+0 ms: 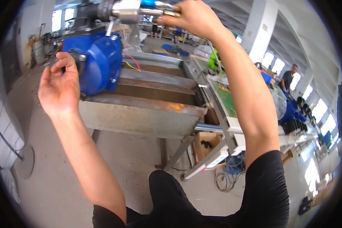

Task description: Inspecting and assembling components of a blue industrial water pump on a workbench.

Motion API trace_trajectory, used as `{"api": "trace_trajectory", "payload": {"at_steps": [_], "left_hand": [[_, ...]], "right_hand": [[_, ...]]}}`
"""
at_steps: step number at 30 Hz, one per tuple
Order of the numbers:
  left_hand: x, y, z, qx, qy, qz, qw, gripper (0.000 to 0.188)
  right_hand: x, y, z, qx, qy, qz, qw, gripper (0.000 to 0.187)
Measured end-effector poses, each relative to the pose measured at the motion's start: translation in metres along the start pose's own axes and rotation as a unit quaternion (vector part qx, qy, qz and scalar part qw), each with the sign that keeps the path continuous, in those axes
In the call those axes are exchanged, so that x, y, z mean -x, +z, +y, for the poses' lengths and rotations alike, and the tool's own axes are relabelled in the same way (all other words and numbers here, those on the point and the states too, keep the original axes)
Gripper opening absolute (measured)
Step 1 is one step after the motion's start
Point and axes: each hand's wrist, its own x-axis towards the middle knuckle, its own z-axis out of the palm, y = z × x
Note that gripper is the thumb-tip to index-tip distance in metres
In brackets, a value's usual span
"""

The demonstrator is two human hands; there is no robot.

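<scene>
A blue motor-like housing (pixel 98 62) with bolted flanges sits at the left end of a metal frame. My left hand (pixel 60 89) is beside its dark round hub, palm up, fingers apart and loosely bent; nothing shows in it. Whether the fingertips touch the hub, I cannot tell. Above the housing lies a silver cylindrical part (pixel 126 10) joined to a black ribbed piece. Shiny metal fittings (pixel 161 10), one with a blue band, run from it to the right. My right hand (pixel 195 19) is closed around their ends, its fingertips partly hidden.
The rusty metal frame (pixel 140 117) stands in front of me. Red and yellow wires (pixel 133 62) hang behind the housing. To the right is a green-topped workbench (pixel 226 100), with a cardboard box (pixel 208 144) and coiled cable (pixel 228 173) below. A person (pixel 287 81) stands further right.
</scene>
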Motion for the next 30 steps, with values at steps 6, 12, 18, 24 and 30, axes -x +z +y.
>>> {"api": "trace_trajectory", "payload": {"at_steps": [6, 12, 18, 24, 30], "left_hand": [[0.002, 0.005, -0.008, 0.212, 0.039, -0.010, 0.977, 0.042], [0.008, 0.009, -0.033, 0.243, 0.105, -0.047, 0.963, 0.026], [0.034, 0.009, -0.015, -0.232, 0.146, 0.055, 0.960, 0.041], [0.010, 0.017, 0.029, -0.888, 0.391, -0.024, 0.242, 0.048], [-0.025, 0.018, 0.034, -0.935, 0.310, -0.170, 0.040, 0.036]], "right_hand": [[-0.011, 0.001, 0.005, -0.062, 0.019, 0.000, 0.998, 0.062], [-0.009, -0.008, -0.001, -0.032, 0.051, -0.023, 0.998, 0.064], [-0.009, -0.004, -0.001, -0.051, 0.053, -0.020, 0.997, 0.064], [-0.010, 0.001, 0.002, -0.093, 0.051, -0.014, 0.994, 0.061], [-0.011, 0.002, 0.002, -0.072, 0.056, -0.003, 0.996, 0.063]]}}
